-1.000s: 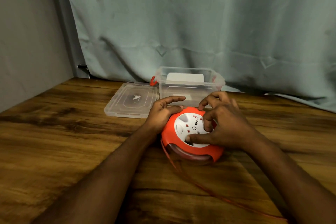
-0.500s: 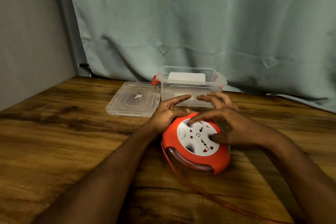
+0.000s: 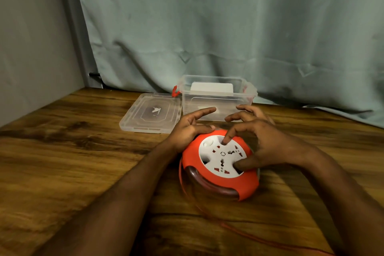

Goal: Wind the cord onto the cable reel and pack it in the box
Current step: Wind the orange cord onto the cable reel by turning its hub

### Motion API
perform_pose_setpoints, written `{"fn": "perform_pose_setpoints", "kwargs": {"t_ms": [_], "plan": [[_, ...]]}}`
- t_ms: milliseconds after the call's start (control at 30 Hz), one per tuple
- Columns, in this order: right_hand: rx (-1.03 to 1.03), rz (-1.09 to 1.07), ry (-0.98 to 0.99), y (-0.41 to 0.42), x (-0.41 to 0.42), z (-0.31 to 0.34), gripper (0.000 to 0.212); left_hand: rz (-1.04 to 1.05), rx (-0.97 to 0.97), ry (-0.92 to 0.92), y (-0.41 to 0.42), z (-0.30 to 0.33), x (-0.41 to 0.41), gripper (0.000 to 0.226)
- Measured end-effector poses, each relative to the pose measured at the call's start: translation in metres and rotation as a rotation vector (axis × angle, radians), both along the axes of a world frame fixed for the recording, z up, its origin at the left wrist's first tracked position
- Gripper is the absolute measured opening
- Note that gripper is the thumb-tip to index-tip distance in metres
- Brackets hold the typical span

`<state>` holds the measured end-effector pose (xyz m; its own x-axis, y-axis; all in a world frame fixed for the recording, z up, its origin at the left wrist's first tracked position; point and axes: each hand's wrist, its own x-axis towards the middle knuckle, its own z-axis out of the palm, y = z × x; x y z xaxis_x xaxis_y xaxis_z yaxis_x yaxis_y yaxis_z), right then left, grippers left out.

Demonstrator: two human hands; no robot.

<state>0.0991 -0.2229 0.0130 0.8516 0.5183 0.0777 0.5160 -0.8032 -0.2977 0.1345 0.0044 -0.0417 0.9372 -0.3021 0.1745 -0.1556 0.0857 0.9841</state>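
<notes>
On wooden bench (image 3: pixel 62 162), round orange cable reel with white socket face (image 3: pixel 220 164) between both hands, left hand (image 3: pixel 189 129) gripping its rim, right hand (image 3: pixel 264 143) fingertips pinching socket face, thin orange cord (image 3: pixel 259 239) trailing nearward, clear plastic box (image 3: pixel 218 97) just behind.

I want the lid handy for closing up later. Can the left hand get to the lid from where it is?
Probably yes. The lid lies flat on the table beside the left hand, with bare wood between them; that hand would first have to let go of the cable reel.
</notes>
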Motion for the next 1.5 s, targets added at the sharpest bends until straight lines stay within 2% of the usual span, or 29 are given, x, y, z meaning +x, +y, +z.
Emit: {"fn": "perform_pose_setpoints", "kwargs": {"t_ms": [133, 233, 433, 533, 667, 767, 833, 1000, 1233, 1500], "plan": [[-0.04, -0.027, -0.099, 0.007, -0.006, 0.002, 0.045, 0.038, -0.024, -0.006, 0.001, -0.001, 0.003, 0.055], [-0.055, -0.013, -0.181, 0.012, -0.009, 0.002, 0.047, 0.074, -0.024, 0.0, 0.0, -0.002, 0.005, 0.054], [-0.033, -0.069, -0.223, 0.022, -0.01, -0.003, 0.054, 0.103, -0.045, 0.011, 0.001, -0.004, 0.007, 0.052], [-0.067, -0.005, -0.271, 0.02, -0.01, -0.003, 0.055, 0.093, -0.046, 0.032, 0.001, -0.003, 0.006, 0.054], [0.032, 0.087, -0.207, 0.011, -0.008, 0.0, 0.018, 0.052, -0.025, 0.045, 0.0, -0.003, 0.007, 0.057], [-0.03, 0.083, -0.109, 0.011, -0.01, 0.002, 0.058, 0.02, -0.016, 0.044, -0.001, -0.001, 0.005, 0.058], [-0.058, 0.087, -0.08, 0.012, -0.01, 0.0, 0.068, 0.004, -0.008, 0.042, -0.001, -0.001, 0.004, 0.058], [-0.071, 0.078, -0.05, 0.007, -0.006, -0.001, 0.072, -0.026, 0.006, 0.022, 0.0, -0.001, 0.004, 0.061], [-0.073, 0.039, -0.005, 0.006, -0.005, 0.001, 0.059, -0.004, -0.016, 0.009, -0.001, -0.001, 0.005, 0.062], [-0.084, 0.016, -0.101, 0.004, -0.002, -0.002, 0.059, 0.057, -0.083, 0.042, -0.001, -0.001, 0.006, 0.059]]}}
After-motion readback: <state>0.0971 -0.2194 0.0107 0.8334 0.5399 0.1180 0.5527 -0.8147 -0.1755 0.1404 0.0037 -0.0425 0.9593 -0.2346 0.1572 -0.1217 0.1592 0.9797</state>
